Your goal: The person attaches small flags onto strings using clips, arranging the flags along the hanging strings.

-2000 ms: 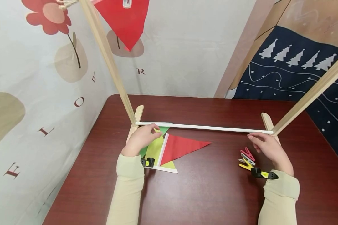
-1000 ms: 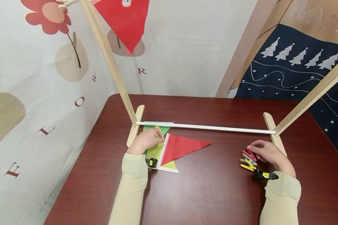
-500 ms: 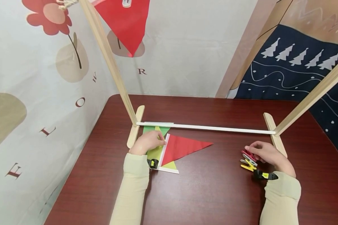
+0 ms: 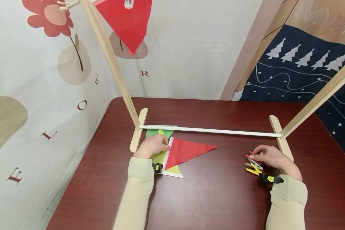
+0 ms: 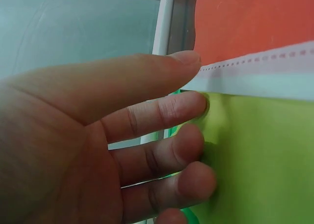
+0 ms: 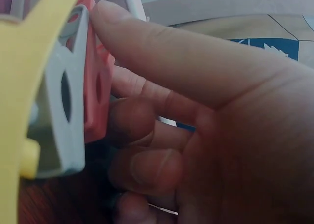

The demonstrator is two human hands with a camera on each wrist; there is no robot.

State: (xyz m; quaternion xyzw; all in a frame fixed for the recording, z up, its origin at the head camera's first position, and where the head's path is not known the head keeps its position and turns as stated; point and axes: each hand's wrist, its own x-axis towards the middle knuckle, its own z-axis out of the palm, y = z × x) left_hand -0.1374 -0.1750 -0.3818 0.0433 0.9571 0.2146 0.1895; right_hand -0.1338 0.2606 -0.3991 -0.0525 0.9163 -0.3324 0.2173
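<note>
My left hand (image 4: 151, 146) reaches over a small stack of triangular pennants. Its thumb lies by the white hem of the red pennant (image 4: 189, 150), its loosely bent fingers against the yellow-green pennant (image 5: 265, 150) beneath; no grip on either shows. A green pennant (image 4: 152, 133) lies partly under these. At the right, my right hand (image 4: 271, 157) pinches a red clothespin (image 6: 98, 81) between thumb and index finger. A grey clothespin (image 6: 73, 96) and a yellow clothespin (image 4: 253, 170) lie right beside it.
A wooden stand has a left post (image 4: 109, 57), a right post (image 4: 319, 95) and a white bar (image 4: 218, 130) low between them, past both hands. Another red pennant (image 4: 129, 25) hangs above at the back left. Patterned sheets rise behind the dark red table (image 4: 207, 198).
My right hand has come back from the bar's right end to the clothespins and taken hold of the red one. My left hand has moved from the bar toward the red pennant's hem.
</note>
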